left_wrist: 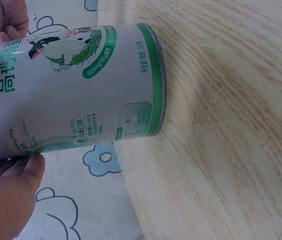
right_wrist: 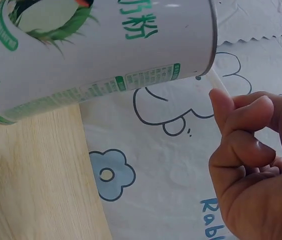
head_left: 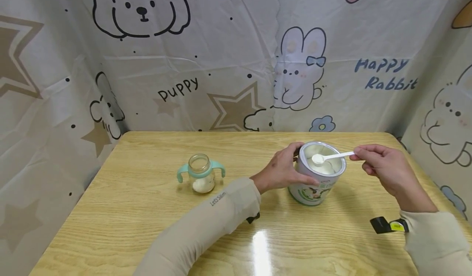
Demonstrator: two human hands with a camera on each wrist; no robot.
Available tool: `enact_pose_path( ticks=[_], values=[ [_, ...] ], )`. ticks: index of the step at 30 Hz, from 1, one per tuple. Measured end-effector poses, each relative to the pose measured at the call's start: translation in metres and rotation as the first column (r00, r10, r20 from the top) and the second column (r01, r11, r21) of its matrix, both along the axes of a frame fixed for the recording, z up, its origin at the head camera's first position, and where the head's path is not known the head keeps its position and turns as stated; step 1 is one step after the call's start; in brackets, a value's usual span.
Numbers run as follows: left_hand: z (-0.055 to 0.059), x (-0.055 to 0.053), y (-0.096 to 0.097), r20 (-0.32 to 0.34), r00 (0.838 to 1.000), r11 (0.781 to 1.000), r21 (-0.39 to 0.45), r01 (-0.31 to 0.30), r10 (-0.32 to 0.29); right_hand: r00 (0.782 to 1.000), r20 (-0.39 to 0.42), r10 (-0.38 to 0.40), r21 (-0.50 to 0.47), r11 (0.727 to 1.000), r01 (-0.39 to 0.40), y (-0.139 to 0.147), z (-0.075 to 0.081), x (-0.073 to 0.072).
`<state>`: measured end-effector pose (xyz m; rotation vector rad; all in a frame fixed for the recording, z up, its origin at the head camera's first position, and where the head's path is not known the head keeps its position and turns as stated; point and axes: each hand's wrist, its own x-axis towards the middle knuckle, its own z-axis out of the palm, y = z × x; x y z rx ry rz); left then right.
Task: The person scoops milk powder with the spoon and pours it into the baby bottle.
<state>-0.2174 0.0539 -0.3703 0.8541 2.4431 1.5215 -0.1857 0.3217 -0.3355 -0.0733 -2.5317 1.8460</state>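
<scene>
Over the open mouth of the can [head_left: 313, 191], a white scoop [head_left: 334, 156] is held w/ a small heap of powder [head_left: 318, 159] in its bowl, so that load is prob. ready but not yet tipped out. Handle end sticks out past the can's R rim, pinched btw. thumb & forefinger of the R hand [head_left: 387, 167], other fingers curled in; whether the scoop touches the rim, can't tell. L hand [head_left: 280, 169] is wrapped round the can's L side, thumb across the front, gripping it approx. upright at the table [head_left: 129, 210]. Whether the base sits fully flat, can't tell.

Well to the can's L stands the bottle [head_left: 205, 178] w/ mint-green handles [head_left: 218, 165], upright, neither hand on it. It's uncapped, & some white stuff [head_left: 200, 184] shows at its bottom, prob. powder too.

Progress, as I judge it: approx. partway. Done: can open, bottle open, some powder seemingly in the bottle, scoop loaded. Not done: the scoop's load is over the can, not in the bottle; the bottle looks mostly unfilled; neither container is closed up. No. of scoops needed can't be judged from this. The can's pale inside shows, but how full it is = unclear.

Behind the can, past the table's far edge, hangs a printed cloth [head_left: 228, 34] w/ rabbit, puppy, stars, etc.
</scene>
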Motion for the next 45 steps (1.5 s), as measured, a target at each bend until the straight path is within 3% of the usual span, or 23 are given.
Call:
enact_pose_path(
  ticks=[7,15,20,36,45],
  values=[
    [0.001,0.0,0.001,0.011,1.0,1.0,0.003,0.003,-0.003,1.0,0.02,0.001,-0.01,1.0,-0.001,0.002,0.001,-0.001],
    [0.004,0.001,-0.002,-0.004,1.0,1.0,-0.009,0.016,-0.016,0.998,-0.026,0.057,-0.197,0.979,-0.061,0.005,0.006,-0.001],
    [0.007,0.001,-0.006,0.0,1.0,1.0,-0.012,0.017,-0.017,0.996,-0.051,0.075,-0.264,0.961,-0.086,0.005,0.011,-0.002],
    [0.01,0.0,-0.034,0.095,0.995,1.0,0.002,-0.022,0.022,0.995,-0.058,0.078,-0.257,0.962,-0.091,-0.008,0.025,-0.002],
    [0.014,0.001,-0.051,0.086,0.996,1.0,0.002,-0.028,0.028,0.993,-0.072,0.088,-0.281,0.954,-0.105,-0.021,0.03,-0.003]
  ],
)
